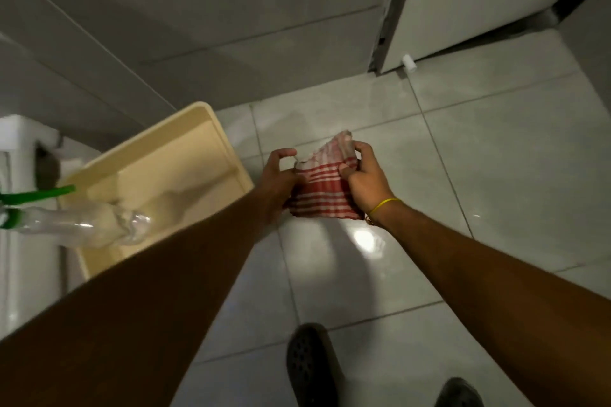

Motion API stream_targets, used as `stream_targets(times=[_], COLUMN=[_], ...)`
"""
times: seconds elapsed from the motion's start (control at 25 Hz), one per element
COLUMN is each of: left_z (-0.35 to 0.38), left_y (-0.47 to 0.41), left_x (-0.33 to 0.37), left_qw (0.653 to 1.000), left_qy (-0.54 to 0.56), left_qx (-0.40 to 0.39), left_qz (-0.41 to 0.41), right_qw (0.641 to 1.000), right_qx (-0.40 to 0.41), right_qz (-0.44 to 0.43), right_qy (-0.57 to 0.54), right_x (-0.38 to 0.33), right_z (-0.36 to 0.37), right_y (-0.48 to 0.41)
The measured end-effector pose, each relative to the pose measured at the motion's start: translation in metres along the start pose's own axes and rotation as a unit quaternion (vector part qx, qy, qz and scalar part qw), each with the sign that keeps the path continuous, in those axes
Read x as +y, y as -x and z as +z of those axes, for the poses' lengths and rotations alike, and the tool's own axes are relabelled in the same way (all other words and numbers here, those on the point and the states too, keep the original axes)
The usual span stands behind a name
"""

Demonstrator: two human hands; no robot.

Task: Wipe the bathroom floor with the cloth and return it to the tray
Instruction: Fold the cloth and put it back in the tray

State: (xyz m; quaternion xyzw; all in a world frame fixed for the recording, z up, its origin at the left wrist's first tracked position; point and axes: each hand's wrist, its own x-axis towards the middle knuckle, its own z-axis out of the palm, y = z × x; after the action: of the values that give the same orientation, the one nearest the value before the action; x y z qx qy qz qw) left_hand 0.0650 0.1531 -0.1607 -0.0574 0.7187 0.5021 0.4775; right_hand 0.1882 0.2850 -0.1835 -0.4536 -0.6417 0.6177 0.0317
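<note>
1. Nearest the camera are two bare forearms reaching forward and down, with two dark shoes [314, 370] planted on the pale tiled floor [496, 158] below them; the stance suggests someone standing over the spot to be wiped.
2. Between the hands hangs the red-and-white striped cloth [322, 190], held in the air above the floor, just right of the tray and not touching it.
3. On the cloth's left edge, the left hand [281, 178] has its thumb and lower fingers pinching the fabric, while the upper fingers [286, 153] curl loosely, free of it.
4. Over on the right edge, the right hand [367, 182], with a yellow band [383, 205] at the wrist, has its fingers closed tightly, bunching the top corner.
5. Holding both edges looks like folding or gathering the cloth into a pad, which would make it easier to press flat on the tiles.
6. Left of the hands sits the cream tray [211, 122], raised beside a white fixture; a clear spray bottle [86, 228] with green trigger lies in it, leaving room for the cloth.
7. Whether the wiping is done cannot be told, though the floor shows a wet-looking glare.
</note>
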Motion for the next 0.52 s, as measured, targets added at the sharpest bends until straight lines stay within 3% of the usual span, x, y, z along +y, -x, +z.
stream_targets(times=[0.12,0.28,0.4,0.52], left_z=[-0.08,-0.165,-0.194,-0.197], left_y=[0.004,-0.002,-0.011,-0.025], left_x=[0.035,0.022,-0.012,-0.042], left_qw=[1.0,0.997,0.995,0.992], left_qy=[0.001,-0.001,-0.008,-0.028], left_qx=[0.013,0.079,0.095,0.108], left_qz=[0.014,0.026,0.036,0.062], right_qw=[0.996,0.969,0.916,0.851], right_qx=[-0.04,-0.097,-0.126,-0.193], right_qz=[-0.062,-0.157,-0.23,-0.246], right_qy=[0.05,0.166,0.305,0.422], right_x=[-0.056,-0.079,-0.066,-0.052], right_z=[0.064,0.149,0.194,0.217], right_y=[-0.003,-0.001,-0.008,-0.019])
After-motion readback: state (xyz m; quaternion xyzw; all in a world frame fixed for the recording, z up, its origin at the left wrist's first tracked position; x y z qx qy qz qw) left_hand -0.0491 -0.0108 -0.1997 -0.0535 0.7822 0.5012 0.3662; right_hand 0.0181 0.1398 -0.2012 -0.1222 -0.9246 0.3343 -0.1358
